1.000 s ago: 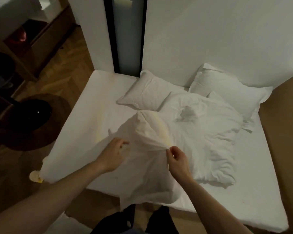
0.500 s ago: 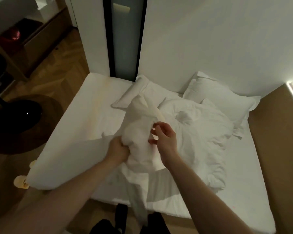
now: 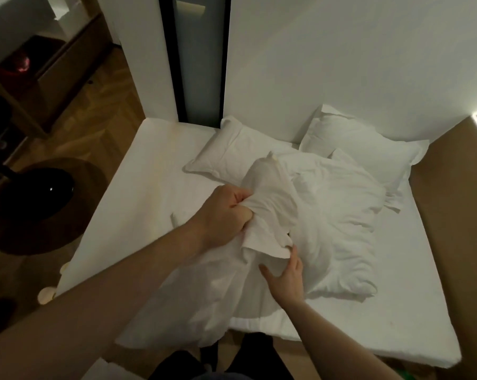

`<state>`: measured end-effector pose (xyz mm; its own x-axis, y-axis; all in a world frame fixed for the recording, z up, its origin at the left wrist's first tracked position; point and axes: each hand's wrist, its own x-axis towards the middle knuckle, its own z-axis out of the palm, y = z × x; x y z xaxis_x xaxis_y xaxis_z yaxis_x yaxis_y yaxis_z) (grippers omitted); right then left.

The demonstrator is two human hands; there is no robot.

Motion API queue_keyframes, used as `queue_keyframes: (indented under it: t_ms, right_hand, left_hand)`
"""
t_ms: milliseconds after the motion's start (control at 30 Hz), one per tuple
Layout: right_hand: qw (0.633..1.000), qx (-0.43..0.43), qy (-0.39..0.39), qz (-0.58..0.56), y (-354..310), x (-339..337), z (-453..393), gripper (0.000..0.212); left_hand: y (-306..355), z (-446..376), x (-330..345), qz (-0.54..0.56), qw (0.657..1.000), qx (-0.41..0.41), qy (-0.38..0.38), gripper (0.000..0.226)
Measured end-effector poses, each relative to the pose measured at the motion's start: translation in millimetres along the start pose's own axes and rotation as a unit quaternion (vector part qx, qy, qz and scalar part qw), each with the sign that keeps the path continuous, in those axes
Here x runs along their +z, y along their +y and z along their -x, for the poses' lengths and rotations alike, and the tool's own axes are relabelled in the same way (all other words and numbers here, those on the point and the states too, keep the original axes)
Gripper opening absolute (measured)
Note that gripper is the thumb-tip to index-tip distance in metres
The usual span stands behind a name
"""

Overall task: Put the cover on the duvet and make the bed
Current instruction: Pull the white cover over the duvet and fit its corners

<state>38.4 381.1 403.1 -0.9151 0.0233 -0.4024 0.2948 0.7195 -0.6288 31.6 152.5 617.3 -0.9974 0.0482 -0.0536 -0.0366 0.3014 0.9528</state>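
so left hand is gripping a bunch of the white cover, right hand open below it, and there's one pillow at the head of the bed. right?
Not quite: the head view shows two pillows at the head of the bed, a left pillow and a right pillow. The rest holds: the left hand grips the bunched white cover, and the right hand is open below it.

Person's body, head view: left hand (image 3: 226, 212) and right hand (image 3: 286, 278) bare, without rings or gloves; both forearms bare to the frame's near edge, no sleeves visible. Dark trousers (image 3: 259, 355) cover the legs at near centre.
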Motion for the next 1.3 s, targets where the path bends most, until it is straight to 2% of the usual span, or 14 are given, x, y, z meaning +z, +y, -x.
queue_keyframes:
  t_ms: [200, 267, 367, 400, 533, 633, 700, 767, 867, 933, 1000, 1067, 1200, 1300]
  right_hand:
    - [0.998, 0.018, 0.049, 0.02, 24, -44, -48, 0.073]
    - [0.997, -0.011, 0.036, 0.064, 28, -62, -55, 0.082]
    - [0.984, -0.071, -0.043, 0.16, 20, -69, -60, 0.119]
    - [0.983, -0.078, -0.039, 0.16, 14, -65, -61, 0.113]
    - [0.991, -0.109, 0.05, 0.064, -4, -64, -72, 0.053]
    - [0.993, -0.047, 0.11, 0.008, -13, -92, -70, 0.05]
    - [0.989, -0.025, 0.148, -0.017, -37, -124, -73, 0.055]
    - [0.98, -0.027, 0.194, -0.024, -85, -162, -85, 0.047]
    - [0.948, -0.145, 0.281, -0.041, -176, -211, -91, 0.035]
    - [0.908, -0.253, 0.314, -0.111, -225, -226, -80, 0.035]
    - [0.876, -0.357, 0.302, -0.114, -252, -230, -63, 0.03]
    - [0.872, -0.406, 0.27, -0.046, -249, -223, -58, 0.026]
    - [0.917, -0.363, 0.164, 0.035, -206, -176, -58, 0.02]
    - [0.939, -0.329, 0.088, 0.052, -176, -129, -42, 0.012]
  left_hand:
    - [11, 5, -13, 0.105, 0.994, -0.01, -0.024, 0.019]
    - [14, 6, -13, 0.143, 0.989, -0.02, -0.012, 0.016]
    - [25, 9, 1, 0.205, 0.978, -0.034, -0.009, 0.011]
    - [29, 9, 5, 0.21, 0.977, -0.04, -0.014, 0.011]
    - [31, 2, -1, 0.17, 0.983, -0.065, -0.013, 0.023]
    - [16, 2, -26, -0.055, 0.991, -0.101, -0.071, 0.051]
    - [0, -1, -44, -0.306, 0.939, -0.125, -0.092, 0.063]
    - [-17, -12, -61, -0.453, 0.881, -0.11, -0.08, 0.058]
    - [-23, -42, -103, -0.522, 0.846, -0.109, -0.019, 0.055]
    - [-5, -61, -146, -0.53, 0.839, -0.087, 0.084, 0.047]
    - [21, -73, -191, -0.552, 0.804, -0.023, 0.219, 0.023]
    - [37, -74, -219, -0.579, 0.765, 0.017, 0.283, 0.009]
    - [-11, -59, -231, -0.596, 0.784, -0.093, 0.147, 0.025]
    - [-68, -33, -212, -0.633, 0.748, -0.197, 0.044, 0.028]
